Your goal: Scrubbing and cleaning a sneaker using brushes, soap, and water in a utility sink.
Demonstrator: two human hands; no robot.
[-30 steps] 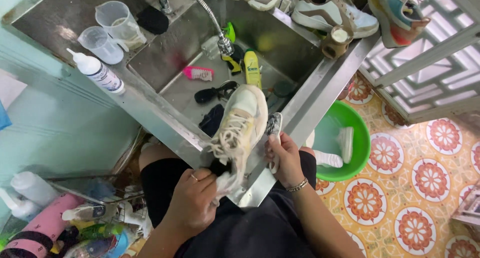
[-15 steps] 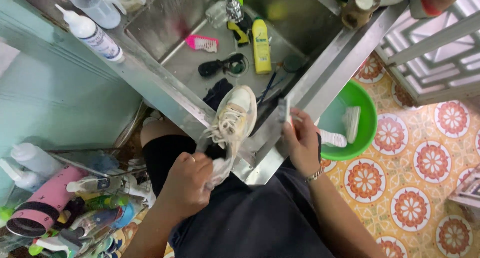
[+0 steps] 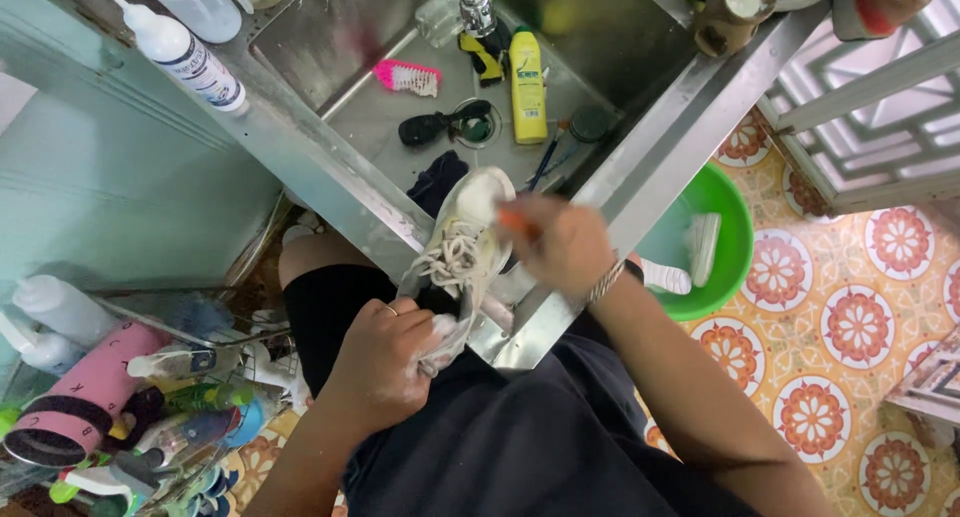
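Shoe held at sink edge

A pink brush and yellow bottle lay in the steel sink. Left hand fingers clenched the white shoe heel at the rim. Right hand fingers grasped an orange-handled tool, blurred, against the toe.

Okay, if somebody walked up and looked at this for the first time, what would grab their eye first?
Probably the pale laced sneaker at the centre, propped on the metal sink's front edge: the left hand grips its heel while the right hand, blurred, holds something orange against its toe. Next, the bright green basin on the patterned floor tiles to the right, then the yellow bottle lying in the sink.
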